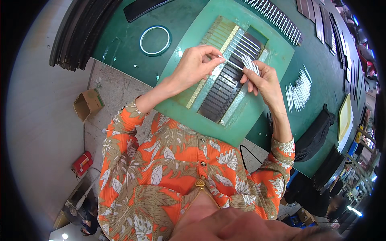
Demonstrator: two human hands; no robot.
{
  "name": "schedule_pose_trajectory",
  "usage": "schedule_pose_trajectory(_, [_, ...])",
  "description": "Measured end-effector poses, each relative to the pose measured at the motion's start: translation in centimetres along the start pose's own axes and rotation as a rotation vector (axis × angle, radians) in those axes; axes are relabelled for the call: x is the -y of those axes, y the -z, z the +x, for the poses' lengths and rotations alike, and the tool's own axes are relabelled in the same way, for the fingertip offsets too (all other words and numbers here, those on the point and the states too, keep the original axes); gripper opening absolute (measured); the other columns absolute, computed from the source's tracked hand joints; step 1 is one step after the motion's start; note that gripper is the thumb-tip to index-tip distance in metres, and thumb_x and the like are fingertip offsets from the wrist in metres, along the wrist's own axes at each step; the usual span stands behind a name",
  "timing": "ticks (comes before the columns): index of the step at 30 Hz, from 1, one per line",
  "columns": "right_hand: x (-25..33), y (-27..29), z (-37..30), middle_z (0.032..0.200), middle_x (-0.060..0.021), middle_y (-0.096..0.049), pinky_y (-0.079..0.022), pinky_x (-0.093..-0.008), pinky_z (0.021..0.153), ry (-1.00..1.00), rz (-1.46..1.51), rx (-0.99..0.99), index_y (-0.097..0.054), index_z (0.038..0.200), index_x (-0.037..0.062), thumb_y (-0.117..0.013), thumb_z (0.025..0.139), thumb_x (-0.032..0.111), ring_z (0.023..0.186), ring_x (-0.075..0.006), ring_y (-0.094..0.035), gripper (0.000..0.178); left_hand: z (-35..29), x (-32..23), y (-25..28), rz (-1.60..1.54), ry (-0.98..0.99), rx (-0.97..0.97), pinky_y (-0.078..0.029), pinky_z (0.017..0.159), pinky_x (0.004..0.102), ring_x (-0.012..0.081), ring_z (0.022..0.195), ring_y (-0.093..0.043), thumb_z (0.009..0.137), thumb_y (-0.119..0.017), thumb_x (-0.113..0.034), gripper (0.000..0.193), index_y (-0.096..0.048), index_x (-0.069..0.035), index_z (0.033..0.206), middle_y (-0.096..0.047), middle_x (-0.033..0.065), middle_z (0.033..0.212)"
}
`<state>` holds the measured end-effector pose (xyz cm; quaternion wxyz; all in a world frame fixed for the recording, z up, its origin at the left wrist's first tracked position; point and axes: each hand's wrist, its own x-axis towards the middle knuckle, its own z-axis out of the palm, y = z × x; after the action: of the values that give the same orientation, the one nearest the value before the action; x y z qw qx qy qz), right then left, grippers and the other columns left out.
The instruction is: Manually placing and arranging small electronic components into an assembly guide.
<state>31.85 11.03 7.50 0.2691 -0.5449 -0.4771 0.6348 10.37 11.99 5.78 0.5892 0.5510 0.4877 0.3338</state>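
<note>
A slotted jig with dark parallel grooves is set in a pale green board in front of me. Thin white sticks lie in its far grooves. My left hand pinches one end of a thin stick, thumb against forefinger, over the jig's left side. My right hand is closed around a small bundle of white sticks, held above the jig's right edge. The pinched stick reaches across toward the right fingertips. Whether those fingertips touch it, I cannot tell.
A roll of tape lies left of the board, and loose white sticks are piled to its right. Dark strips are stacked at the far left. A black pouch and a yellow tray stand farther right.
</note>
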Motion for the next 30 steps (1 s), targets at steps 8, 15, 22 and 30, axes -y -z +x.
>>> schedule_pose_trajectory(8, [-0.6,0.7,0.5,0.067,-0.0034,-0.062,-0.034,-0.0164,0.037,0.038,-0.153,-0.095,-0.057,0.086,-0.0004,-0.056,0.088,0.011,0.045,-0.0032,-0.048,0.012,0.5,0.5,0.2,0.423,-0.334,-0.131,-0.048,0.059,0.0331,0.0239,0.064,-0.062,0.079,-0.063,-0.007,0.011,-0.066,0.0,0.087,-0.063,0.0105,0.082])
schedule_pose_trajectory(15, [-0.8,0.6,0.6,0.067,-0.0028,-0.062,-0.034,-0.0168,0.037,0.037,-0.205,-0.129,-0.057,0.085,0.0004,-0.055,0.089,0.012,0.045,-0.0031,-0.049,0.012,0.7,1.1,0.1,0.479,-0.415,-0.165,-0.048,0.059,0.0344,0.0258,0.066,-0.061,0.079,-0.063,-0.006,0.008,-0.067,-0.001,0.084,-0.062,0.0096,0.079])
schedule_pose_trajectory(22, [-0.8,0.2,0.7,0.067,-0.0019,-0.062,-0.034,-0.0176,0.037,0.032,-0.284,-0.172,-0.057,0.083,0.0013,-0.056,0.088,0.012,0.046,-0.0031,-0.048,0.012,1.0,1.8,0.0,0.621,-0.542,-0.147,-0.049,0.059,0.0348,0.0242,0.073,-0.061,0.076,-0.062,-0.004,0.015,-0.066,-0.004,0.091,-0.059,0.0075,0.086])
schedule_pose_trajectory(30, [-0.6,0.2,0.9,0.066,-0.0017,-0.062,-0.035,-0.0177,0.037,0.011,-0.296,-0.165,-0.057,0.082,0.0017,-0.056,0.088,0.012,0.046,-0.0031,-0.049,0.012,0.9,1.7,-0.7,1.047,-0.719,-0.016,-0.051,0.06,0.0331,0.0196,0.091,-0.056,0.072,-0.059,-0.004,0.025,-0.062,-0.007,0.097,-0.056,0.0039,0.102])
